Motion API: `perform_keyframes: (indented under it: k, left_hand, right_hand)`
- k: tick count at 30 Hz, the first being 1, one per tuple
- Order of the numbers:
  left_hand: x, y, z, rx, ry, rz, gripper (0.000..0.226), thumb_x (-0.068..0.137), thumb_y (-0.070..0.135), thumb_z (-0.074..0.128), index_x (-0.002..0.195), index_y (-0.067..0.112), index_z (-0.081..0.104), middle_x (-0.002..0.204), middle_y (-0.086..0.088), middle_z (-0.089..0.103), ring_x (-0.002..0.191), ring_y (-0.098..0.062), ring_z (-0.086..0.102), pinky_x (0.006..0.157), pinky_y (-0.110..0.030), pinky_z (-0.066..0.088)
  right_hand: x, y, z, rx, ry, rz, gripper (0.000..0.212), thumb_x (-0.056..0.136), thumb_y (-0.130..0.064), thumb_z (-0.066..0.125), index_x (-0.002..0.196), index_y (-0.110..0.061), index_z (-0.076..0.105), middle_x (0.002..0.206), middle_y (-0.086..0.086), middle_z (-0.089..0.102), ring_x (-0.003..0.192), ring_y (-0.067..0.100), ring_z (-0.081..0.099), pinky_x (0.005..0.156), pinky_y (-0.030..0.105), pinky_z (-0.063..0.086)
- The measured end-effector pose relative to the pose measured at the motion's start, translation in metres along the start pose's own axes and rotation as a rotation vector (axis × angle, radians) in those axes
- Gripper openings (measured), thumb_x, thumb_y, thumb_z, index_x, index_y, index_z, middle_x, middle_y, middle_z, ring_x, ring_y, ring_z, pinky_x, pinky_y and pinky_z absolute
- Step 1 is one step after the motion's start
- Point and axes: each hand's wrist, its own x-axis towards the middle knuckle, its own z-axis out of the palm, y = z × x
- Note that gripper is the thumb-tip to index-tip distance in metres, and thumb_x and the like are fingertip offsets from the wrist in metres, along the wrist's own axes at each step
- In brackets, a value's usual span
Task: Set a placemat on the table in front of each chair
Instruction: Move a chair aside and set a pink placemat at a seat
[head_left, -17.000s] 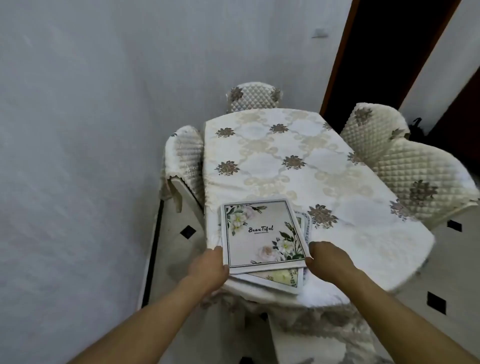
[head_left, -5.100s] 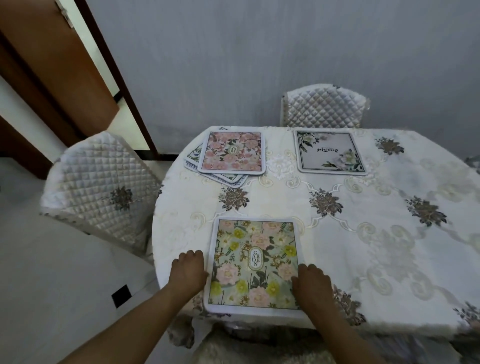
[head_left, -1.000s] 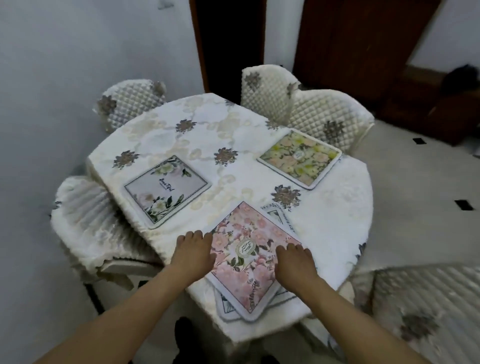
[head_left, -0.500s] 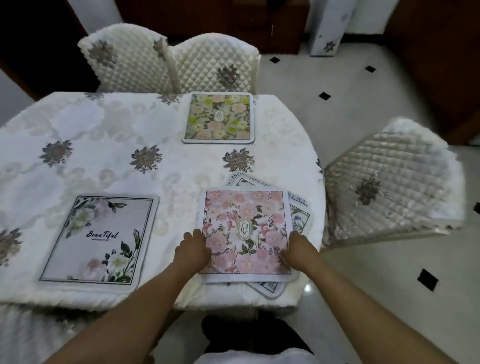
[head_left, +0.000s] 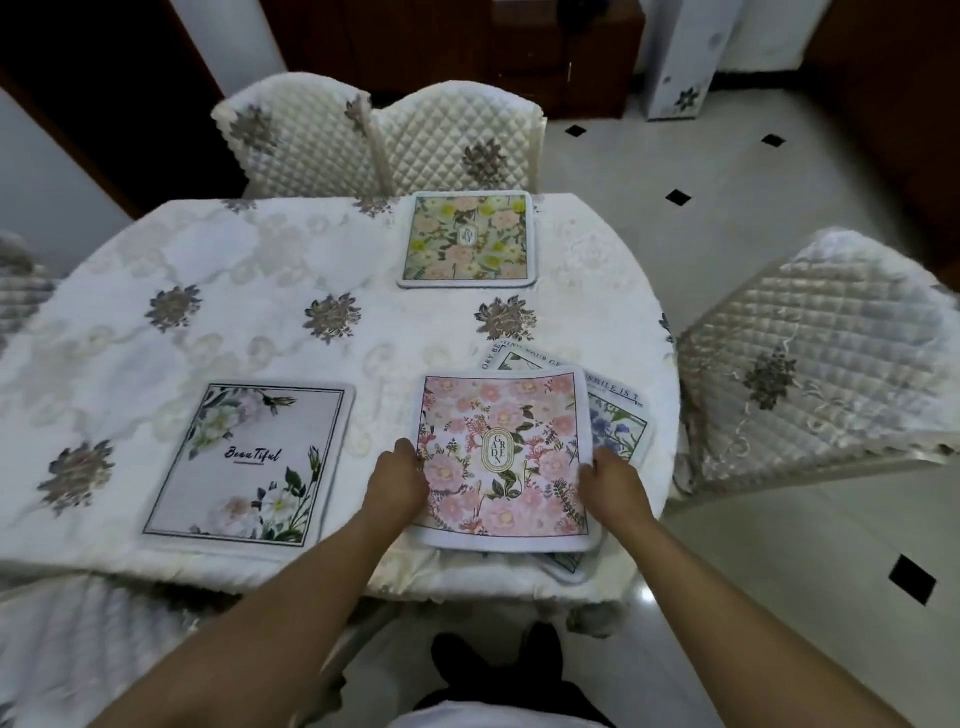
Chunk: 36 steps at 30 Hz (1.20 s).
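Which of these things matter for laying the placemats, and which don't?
Job: pink placemat, held by left hand and right hand; spare placemats beneath; white placemat; yellow placemat; quilted chairs; table.
Just there: dark cabinet; tiled floor.

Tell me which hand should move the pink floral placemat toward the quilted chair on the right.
Right, probably. The right hand grips the pink floral square placemat at the edge nearest the cream quilted chair; the left hand holds the opposite edge, farther away.

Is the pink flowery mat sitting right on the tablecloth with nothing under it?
No, the pink mat lies on top of other mats, whose printed edges stick out at its right and far sides.
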Motion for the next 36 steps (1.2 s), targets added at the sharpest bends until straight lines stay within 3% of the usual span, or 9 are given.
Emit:
perform_keyframes:
  k: [3, 7, 10, 13, 16, 20, 29, 31, 36]
  left_hand:
    - [-0.006, -0.013, -0.019, -0.033, 0.047, 0.031, 0.01, 0.085, 0.003, 0.053, 0.087, 0.012, 0.054, 0.087, -0.006, 0.058, 0.082, -0.027, 0.058, 0.054, -0.026, 0.035]
    - [-0.021, -0.04, -0.055, -0.096, 0.11, 0.061, 0.009, 0.086, 0.008, 0.062, 0.091, 0.015, 0.06, 0.094, -0.002, 0.062, 0.086, -0.02, 0.057, 0.069, -0.029, 0.04]
    - [-0.032, -0.067, -0.086, -0.107, 0.136, 0.107, 0.007, 0.088, 0.012, 0.062, 0.09, 0.018, 0.059, 0.089, 0.002, 0.06, 0.083, -0.018, 0.056, 0.062, -0.027, 0.04]
    - [-0.032, -0.107, -0.123, -0.091, 0.168, 0.198, 0.01, 0.089, 0.016, 0.063, 0.088, 0.022, 0.055, 0.083, 0.006, 0.056, 0.078, -0.015, 0.052, 0.058, -0.018, 0.034]
    - [-0.027, -0.149, -0.166, -0.091, 0.184, 0.252, 0.01, 0.089, 0.016, 0.063, 0.088, 0.021, 0.055, 0.075, 0.012, 0.052, 0.07, -0.011, 0.049, 0.056, -0.016, 0.032]
    - [-0.021, -0.214, -0.227, -0.095, 0.207, 0.304, 0.006, 0.088, 0.015, 0.064, 0.089, 0.018, 0.058, 0.076, 0.011, 0.054, 0.068, -0.004, 0.049, 0.057, -0.015, 0.032]
    - [-0.01, -0.314, -0.311, -0.07, 0.212, 0.298, 0.008, 0.088, 0.014, 0.063, 0.089, 0.018, 0.056, 0.08, 0.008, 0.055, 0.073, -0.007, 0.051, 0.058, -0.02, 0.033]
    - [-0.012, -0.326, -0.319, -0.066, 0.232, 0.283, 0.011, 0.087, 0.013, 0.064, 0.086, 0.02, 0.055, 0.078, 0.01, 0.054, 0.072, -0.006, 0.05, 0.059, -0.025, 0.033]
    - [-0.021, -0.373, -0.336, -0.094, 0.281, 0.143, 0.01, 0.087, 0.014, 0.064, 0.086, 0.018, 0.055, 0.084, 0.004, 0.059, 0.075, -0.012, 0.053, 0.06, -0.018, 0.035]
  right_hand:
    - [-0.001, -0.022, -0.002, -0.043, 0.018, -0.11, 0.013, 0.097, -0.02, 0.04, 0.096, -0.013, 0.051, 0.09, 0.008, 0.059, 0.079, 0.027, 0.053, 0.067, 0.034, 0.039]
    - [-0.012, -0.056, -0.001, -0.091, 0.064, -0.208, 0.014, 0.098, -0.022, 0.04, 0.087, -0.015, 0.047, 0.08, 0.003, 0.052, 0.074, 0.025, 0.05, 0.062, 0.033, 0.034]
    - [-0.025, -0.084, 0.008, -0.127, 0.069, -0.258, 0.015, 0.098, -0.022, 0.04, 0.084, -0.018, 0.043, 0.068, -0.004, 0.046, 0.065, 0.023, 0.049, 0.051, 0.03, 0.028]
    - [-0.037, -0.12, 0.032, -0.137, 0.074, -0.31, 0.015, 0.099, -0.022, 0.042, 0.086, -0.016, 0.044, 0.067, -0.001, 0.05, 0.062, 0.02, 0.051, 0.051, 0.029, 0.031]
    - [-0.052, -0.161, 0.068, -0.108, 0.097, -0.307, 0.017, 0.099, -0.024, 0.042, 0.086, -0.015, 0.049, 0.072, 0.003, 0.056, 0.066, 0.022, 0.057, 0.054, 0.029, 0.038]
    - [-0.083, -0.213, 0.127, -0.067, 0.131, -0.273, 0.024, 0.097, -0.026, 0.043, 0.074, -0.017, 0.041, 0.069, 0.009, 0.055, 0.067, 0.026, 0.059, 0.056, 0.032, 0.039]
    - [-0.117, -0.307, 0.204, -0.073, 0.137, -0.324, 0.025, 0.097, -0.03, 0.043, 0.077, -0.014, 0.044, 0.071, 0.008, 0.061, 0.067, 0.028, 0.06, 0.062, 0.038, 0.048]
    - [-0.116, -0.32, 0.215, -0.072, 0.121, -0.337, 0.026, 0.097, -0.029, 0.043, 0.075, -0.016, 0.041, 0.069, 0.006, 0.059, 0.066, 0.027, 0.058, 0.057, 0.036, 0.044]
    - [-0.117, -0.367, 0.256, -0.114, 0.053, -0.463, 0.027, 0.098, -0.023, 0.044, 0.072, -0.02, 0.037, 0.061, -0.002, 0.046, 0.059, 0.023, 0.048, 0.048, 0.029, 0.027]
